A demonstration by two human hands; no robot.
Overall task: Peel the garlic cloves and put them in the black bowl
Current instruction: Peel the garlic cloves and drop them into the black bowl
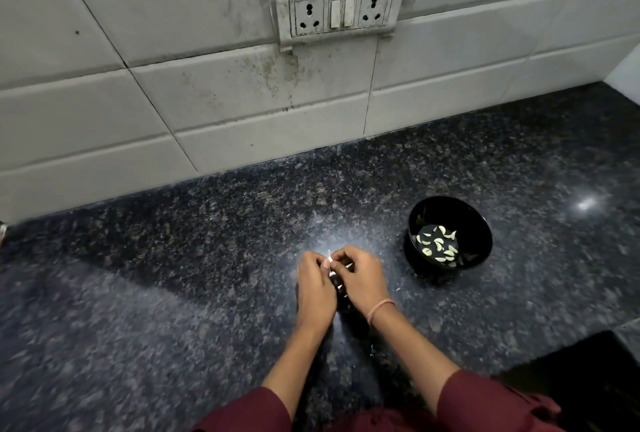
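Note:
My left hand [316, 288] and my right hand [360, 279] meet low over the dark granite counter [173, 293]. Between their fingertips they pinch a small pale garlic clove [329, 260] with a strip of skin sticking up from it. Most of the clove is hidden by my fingers. White bits of peel show between my palms. To the right, a hand's width from my right hand, stands the black bowl [478, 224] with several peeled garlic cloves [438, 246] lying on its bottom.
A white tiled wall [207, 102] rises behind the counter, with a socket and switch plate [341, 12] on it. The counter's edge and a dark drop lie at the lower right [581, 379]. Tiny peel flecks dot the granite near my wrists.

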